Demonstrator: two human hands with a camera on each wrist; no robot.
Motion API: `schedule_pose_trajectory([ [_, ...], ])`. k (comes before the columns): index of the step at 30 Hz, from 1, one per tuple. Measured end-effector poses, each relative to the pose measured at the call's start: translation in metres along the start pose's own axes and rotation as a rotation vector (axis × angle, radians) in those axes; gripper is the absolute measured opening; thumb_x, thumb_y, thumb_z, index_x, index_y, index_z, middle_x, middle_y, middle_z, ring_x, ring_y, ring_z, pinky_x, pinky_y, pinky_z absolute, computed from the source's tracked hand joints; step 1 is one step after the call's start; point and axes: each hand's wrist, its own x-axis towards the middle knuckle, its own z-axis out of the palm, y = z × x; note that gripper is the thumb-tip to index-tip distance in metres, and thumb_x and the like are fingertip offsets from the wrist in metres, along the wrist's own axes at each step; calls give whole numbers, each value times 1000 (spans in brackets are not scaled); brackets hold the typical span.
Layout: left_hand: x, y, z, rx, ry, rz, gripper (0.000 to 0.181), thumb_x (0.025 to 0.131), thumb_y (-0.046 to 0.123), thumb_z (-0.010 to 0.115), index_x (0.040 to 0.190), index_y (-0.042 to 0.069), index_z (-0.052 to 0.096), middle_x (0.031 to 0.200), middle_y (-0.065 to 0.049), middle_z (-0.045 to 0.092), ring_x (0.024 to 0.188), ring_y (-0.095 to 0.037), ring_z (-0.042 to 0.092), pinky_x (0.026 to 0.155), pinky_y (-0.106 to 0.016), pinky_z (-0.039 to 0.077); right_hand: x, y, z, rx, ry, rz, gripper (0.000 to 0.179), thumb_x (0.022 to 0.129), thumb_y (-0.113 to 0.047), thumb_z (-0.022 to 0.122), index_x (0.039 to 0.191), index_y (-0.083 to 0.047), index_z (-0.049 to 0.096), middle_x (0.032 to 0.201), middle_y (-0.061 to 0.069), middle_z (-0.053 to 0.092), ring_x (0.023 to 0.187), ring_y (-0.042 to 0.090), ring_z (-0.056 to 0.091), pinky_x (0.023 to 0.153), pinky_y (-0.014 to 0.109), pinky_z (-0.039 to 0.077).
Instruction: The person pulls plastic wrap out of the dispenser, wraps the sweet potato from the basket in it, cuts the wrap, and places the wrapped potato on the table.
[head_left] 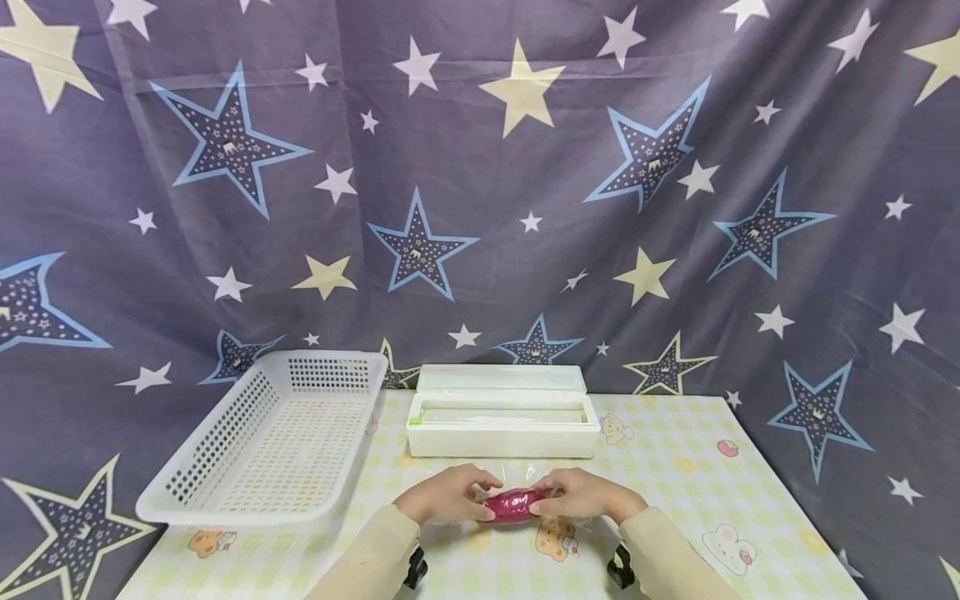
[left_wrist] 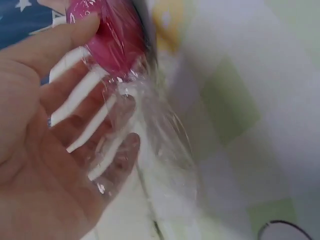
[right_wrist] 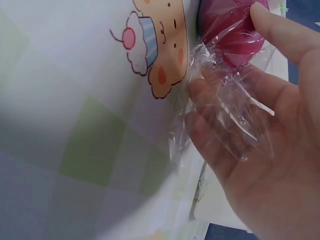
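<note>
A glossy dark-pink oblong thing [head_left: 513, 506] is wrapped in clear cling film, close over the table's front middle. My left hand [head_left: 448, 493] pinches its left end, the thumb on the near side and the fingers behind. At the other end, my right hand [head_left: 588, 493] holds it the same way. In the left wrist view a loose twisted tail of film [left_wrist: 167, 150] trails from the pink thing [left_wrist: 112, 37] across the fingers. Another crumpled film tail [right_wrist: 235, 107] hangs over the right fingers in the right wrist view. What kind of thing the film wraps, I cannot tell.
Just beyond the hands stands a white cling film box [head_left: 502, 442], lid raised, a film roll [head_left: 502, 414] inside. A white perforated plastic basket [head_left: 232, 518] sits at the left. The checked tablecloth [head_left: 675, 475] has cartoon prints; a star-patterned curtain [head_left: 480, 167] hangs behind the table.
</note>
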Motion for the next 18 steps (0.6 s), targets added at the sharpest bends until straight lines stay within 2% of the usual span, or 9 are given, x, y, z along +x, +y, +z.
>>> schedule_pose_trajectory([
  [2,1,5,1,-28,9,35,47,81,23,85,125,15,68,118,-2,63,103,-22,62,88,-36,52,1,0,0,2,-3,7,39,95,-40,67,122,-12,71,103,-5,62,90,14,57,80,38,49],
  [5,6,12,4,-45,8,112,51,75,19,90,121,16,68,116,-1,64,104,-19,62,89,-34,53,1,0,-1,9,-6,15,37,95,-39,68,121,-13,72,102,-5,62,89,15,56,79,38,49],
  [8,13,13,9,14,23,166,53,71,16,93,116,20,65,110,5,65,100,-9,60,86,-28,53,0,0,-2,23,-10,14,36,95,-38,68,122,-14,72,101,-4,61,88,15,56,76,36,49],
  [12,19,9,14,42,41,143,56,67,12,94,111,25,62,103,9,64,94,-3,58,83,-25,52,1,0,-1,39,-16,5,31,97,-38,64,120,-18,73,96,-3,59,83,16,55,70,33,48],
  [14,21,7,14,20,41,129,55,68,11,93,111,25,62,103,9,65,92,-4,59,82,-26,52,1,1,-1,35,-1,1,28,98,-38,62,116,-19,75,94,-2,58,80,17,55,67,32,48],
  [18,20,1,12,-31,42,111,49,73,14,90,113,24,62,104,7,65,94,-9,61,84,-29,52,4,2,2,-41,109,-84,34,98,-34,63,120,-10,71,102,2,62,89,22,59,75,36,51],
])
